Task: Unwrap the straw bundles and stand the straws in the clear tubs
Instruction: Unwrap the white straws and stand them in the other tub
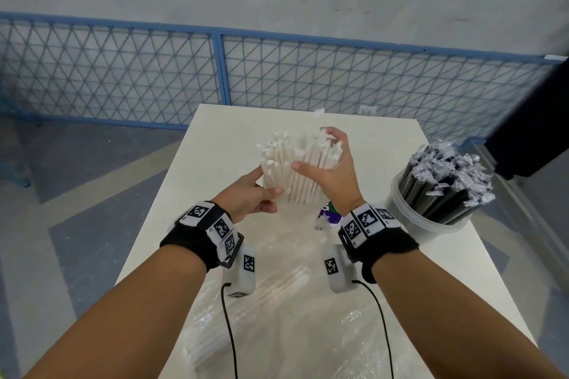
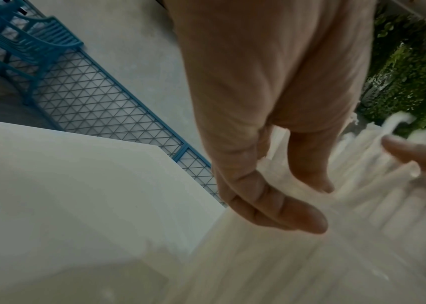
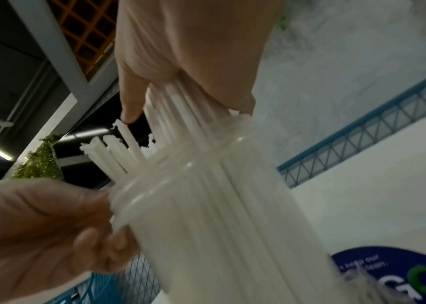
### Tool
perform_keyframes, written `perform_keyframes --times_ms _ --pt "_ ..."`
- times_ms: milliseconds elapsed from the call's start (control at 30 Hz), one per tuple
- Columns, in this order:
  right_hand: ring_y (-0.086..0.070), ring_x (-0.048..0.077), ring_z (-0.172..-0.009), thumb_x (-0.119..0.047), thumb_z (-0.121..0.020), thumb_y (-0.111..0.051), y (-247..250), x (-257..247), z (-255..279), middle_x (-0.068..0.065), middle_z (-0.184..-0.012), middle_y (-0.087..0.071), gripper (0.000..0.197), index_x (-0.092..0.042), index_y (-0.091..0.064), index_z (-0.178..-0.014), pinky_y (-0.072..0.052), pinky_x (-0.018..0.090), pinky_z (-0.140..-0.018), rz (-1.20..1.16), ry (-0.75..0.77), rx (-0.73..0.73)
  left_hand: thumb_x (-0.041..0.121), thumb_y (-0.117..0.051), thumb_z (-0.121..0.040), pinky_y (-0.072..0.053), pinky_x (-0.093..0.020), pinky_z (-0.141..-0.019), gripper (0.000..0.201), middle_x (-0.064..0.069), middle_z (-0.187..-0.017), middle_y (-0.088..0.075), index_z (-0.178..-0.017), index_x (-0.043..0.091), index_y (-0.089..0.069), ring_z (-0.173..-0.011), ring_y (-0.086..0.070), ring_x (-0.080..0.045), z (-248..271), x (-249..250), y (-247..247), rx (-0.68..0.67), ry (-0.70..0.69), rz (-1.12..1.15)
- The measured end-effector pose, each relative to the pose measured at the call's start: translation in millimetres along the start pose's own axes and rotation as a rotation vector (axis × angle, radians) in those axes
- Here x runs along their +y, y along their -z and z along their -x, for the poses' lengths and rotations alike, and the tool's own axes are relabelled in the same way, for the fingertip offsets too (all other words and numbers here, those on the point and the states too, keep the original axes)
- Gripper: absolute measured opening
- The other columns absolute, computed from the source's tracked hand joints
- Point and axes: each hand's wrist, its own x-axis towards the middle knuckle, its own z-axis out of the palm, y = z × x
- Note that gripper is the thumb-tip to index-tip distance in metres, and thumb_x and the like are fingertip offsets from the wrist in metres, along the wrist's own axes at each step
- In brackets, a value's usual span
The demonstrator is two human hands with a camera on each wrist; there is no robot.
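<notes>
A clear tub full of white straws stands in the middle of the white table. My left hand holds the tub's left side just under the rim, fingers curled against its wall. My right hand wraps the upper part of the straws from the right, thumb across the front and fingers curled over their tops. In the right wrist view the right hand grips the straws above the tub. The left wrist view is blurred: left hand beside the tub.
A second clear tub packed with black straws stands at the table's right edge. Crumpled clear wrap with white straws inside lies on the near half of the table. A round blue label lies behind my right wrist. A blue mesh fence runs beyond the table.
</notes>
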Motion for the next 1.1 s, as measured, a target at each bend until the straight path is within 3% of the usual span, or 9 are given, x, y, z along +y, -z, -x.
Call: perform_keyframes --times_ms 267,467,600,667,800,867,933,1033,1100 --pt "-0.044 0.001 -0.114 -0.027 -0.092 -0.055 11 -28 -12 -0.005 -0.121 -0.050 0.035 -0.017 -0.050 -0.125 -0.029 0.001 -0.094 0.276 0.290 0.027 0.004 -0.060 -0.086 -0.057 -0.020 -0.062 0.059 -0.005 -0.077 -0.055 -0.139 0.021 -0.039 -0.065 -0.054 -0.019 -2 -2 0 -0.002 -0.010 0.033" --pt "-0.050 0.001 -0.079 -0.017 -0.093 -0.049 29 -20 -7 0.001 -0.091 -0.054 0.009 -0.015 -0.053 -0.101 -0.036 0.011 -0.069 0.245 0.190 0.271 0.023 -0.068 -0.081 -0.055 -0.024 -0.063 0.077 -0.007 -0.085 -0.050 -0.145 0.023 -0.024 -0.074 -0.060 -0.016 5 -11 6 0.111 -0.010 -0.136" --pt "-0.046 -0.001 -0.054 -0.014 -0.090 -0.053 51 -3 9 -0.003 -0.062 -0.049 0.004 -0.016 -0.049 -0.090 -0.041 0.019 -0.059 0.264 -0.047 0.357 0.043 -0.070 -0.075 -0.046 -0.027 -0.079 0.068 -0.003 -0.108 -0.053 -0.131 0.015 -0.043 -0.093 -0.055 -0.016 21 -27 14 0.132 0.102 -0.479" --pt "-0.056 0.015 -0.064 -0.016 -0.088 -0.055 59 14 18 0.004 -0.070 -0.058 0.007 -0.017 -0.053 -0.082 -0.046 0.031 -0.064 0.376 -0.245 0.248 0.053 -0.069 -0.071 -0.042 -0.028 -0.093 0.071 0.000 -0.116 -0.050 -0.127 0.015 -0.047 -0.106 -0.050 -0.016 26 -40 15 0.039 0.202 -0.725" --pt "-0.055 0.017 -0.069 -0.007 -0.088 -0.051 59 40 46 0.000 -0.069 -0.060 0.019 -0.014 -0.067 -0.079 -0.043 0.022 -0.063 0.601 -0.505 -0.326 0.051 -0.067 -0.075 -0.037 -0.025 -0.096 0.049 0.006 -0.109 -0.048 -0.112 0.023 -0.051 -0.110 -0.048 -0.016 33 -63 -1 -0.161 0.269 -0.988" --pt "-0.052 0.011 -0.077 -0.003 -0.091 -0.048 55 44 59 -0.006 -0.078 -0.062 0.025 -0.006 -0.071 -0.101 -0.037 0.013 -0.065 0.693 -0.422 -0.588 0.027 -0.064 -0.085 -0.036 -0.011 -0.079 0.020 0.007 -0.086 -0.050 -0.078 0.017 -0.048 -0.087 -0.049 -0.010 33 -70 -9 -0.122 0.157 -0.889" --pt "-0.050 0.009 -0.084 -0.002 -0.094 -0.045 49 46 68 0.005 -0.098 -0.065 0.029 -0.009 -0.071 -0.106 -0.033 0.006 -0.070 0.729 -0.325 -0.741 0.008 -0.057 -0.089 -0.035 -0.004 -0.066 0.023 0.004 -0.074 -0.042 -0.073 0.009 -0.040 -0.069 -0.043 -0.005 35 -73 -17 -0.120 0.107 -0.756" --pt "-0.046 0.023 -0.116 -0.006 -0.093 -0.048 46 55 75 0.007 -0.114 -0.063 0.031 -0.025 -0.073 -0.095 -0.030 0.026 -0.106 0.706 -0.220 -0.736 0.014 -0.054 -0.091 -0.040 -0.015 -0.061 0.012 0.003 -0.084 -0.049 -0.083 0.011 -0.046 -0.076 -0.052 -0.006 36 -70 -22 -0.180 0.092 -0.683" --pt "-0.039 0.021 -0.126 -0.012 -0.093 -0.053 50 53 77 -0.003 -0.122 -0.056 0.025 -0.022 -0.067 -0.111 -0.024 0.030 -0.112 0.685 -0.159 -0.719 0.016 -0.053 -0.091 -0.043 -0.023 -0.063 0.012 0.003 -0.093 -0.054 -0.080 0.019 -0.048 -0.088 -0.058 -0.014 37 -65 -24 -0.180 0.093 -0.625"
